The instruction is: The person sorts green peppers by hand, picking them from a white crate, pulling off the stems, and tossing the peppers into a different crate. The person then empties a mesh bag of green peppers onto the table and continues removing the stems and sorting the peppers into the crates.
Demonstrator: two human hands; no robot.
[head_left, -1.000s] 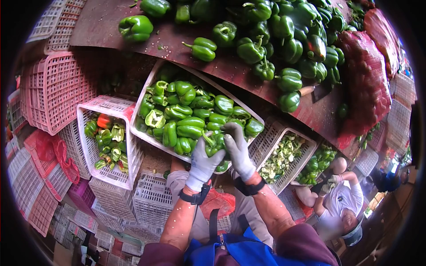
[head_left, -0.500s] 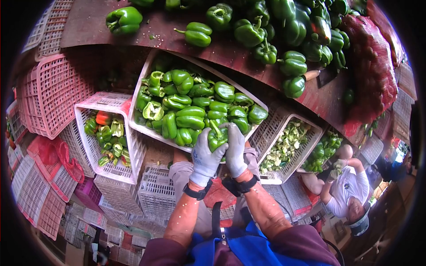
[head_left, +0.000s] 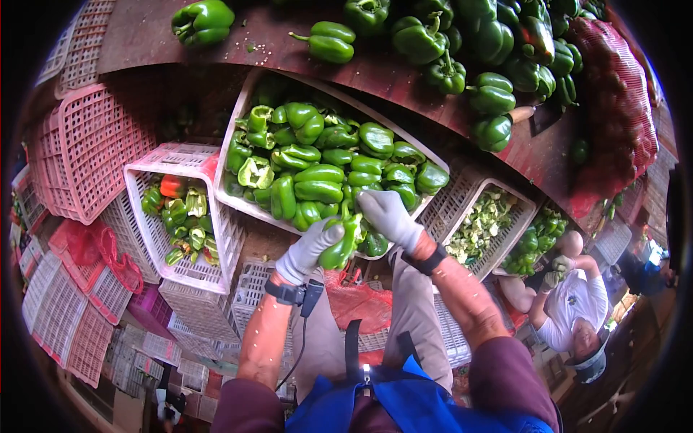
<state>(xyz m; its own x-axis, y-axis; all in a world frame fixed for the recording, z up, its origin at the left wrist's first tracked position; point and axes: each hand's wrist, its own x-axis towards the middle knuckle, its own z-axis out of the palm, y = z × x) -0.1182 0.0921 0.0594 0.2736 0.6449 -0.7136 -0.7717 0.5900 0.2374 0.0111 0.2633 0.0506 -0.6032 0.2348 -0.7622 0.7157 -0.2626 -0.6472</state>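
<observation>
In a white glove, my left hand (head_left: 307,252) is closed round a green bell pepper (head_left: 341,249), whose stem points up. My right hand (head_left: 390,216), gloved too, has its fingers curled just right of the stem; whatever they hold is hidden. Both hands are over the near edge of a white crate (head_left: 260,218) full of green bell peppers (head_left: 319,183). One pepper (head_left: 373,244) shows under my right hand. An opened pepper with a pale inside (head_left: 255,173) lies at the left of the pile.
Whole peppers (head_left: 331,42) and a wooden-handled blade (head_left: 521,114) lie on the table (head_left: 274,43) beyond. Left stands a crate of pepper pieces (head_left: 170,278); right, a crate of pale green scraps (head_left: 482,224). A red mesh sack (head_left: 613,108) rests at right. Another person (head_left: 577,307) sits at right.
My hands have moved apart. The pepper, held between both before, is now in my left hand, lower and tilted. My right hand has turned, its fingers curling. The view has shifted slightly.
</observation>
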